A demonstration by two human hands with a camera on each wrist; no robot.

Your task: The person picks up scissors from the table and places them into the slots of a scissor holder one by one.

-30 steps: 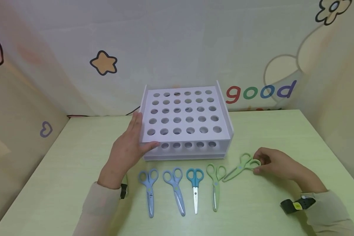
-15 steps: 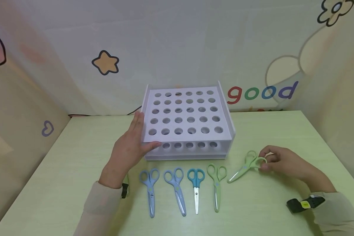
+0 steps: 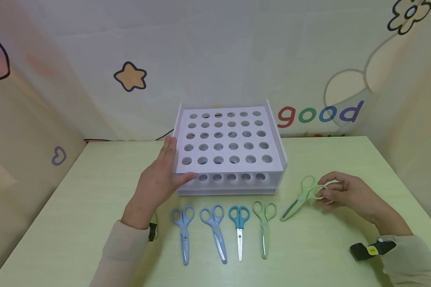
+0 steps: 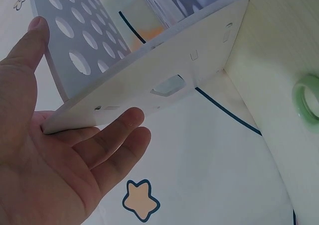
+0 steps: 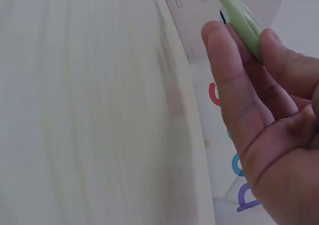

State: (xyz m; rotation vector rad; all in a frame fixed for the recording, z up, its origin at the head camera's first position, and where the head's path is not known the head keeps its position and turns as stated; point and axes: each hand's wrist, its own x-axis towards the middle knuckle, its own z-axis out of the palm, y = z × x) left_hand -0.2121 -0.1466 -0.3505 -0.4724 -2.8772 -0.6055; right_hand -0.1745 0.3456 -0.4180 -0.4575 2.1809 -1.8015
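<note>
Spread over the lower half of the head view, a pale table (image 3: 93, 179). Standing on it at the centre of the frame, a white rack (image 3: 225, 141) with rows of round holes, in much the same spot as a second ago. Clasped at the near left corner by the left hand (image 3: 156, 181), left of centre, with thumb over the front edge and fingers along the side panel; no plain shift in that hold. At the right of the frame, a right hand (image 3: 355, 195) pinching one handle loop of the held green scissors (image 3: 302, 198). Drawn a little rightward and upward in the frame over the last second, with tips now apart from the row instead of just beside it: by judgement, freed for handling alone, with the rack kept steady meanwhile. Hard to tell from the right wrist view, with only part of a handle in sight, about any contact between tips and table. Along the lower centre, left untouched, outer lavender scissors (image 3: 184, 231), inner lavender scissors (image 3: 216, 229), second green scissors (image 3: 264, 225) and, smallest, teal scissors (image 3: 239, 224).
</note>
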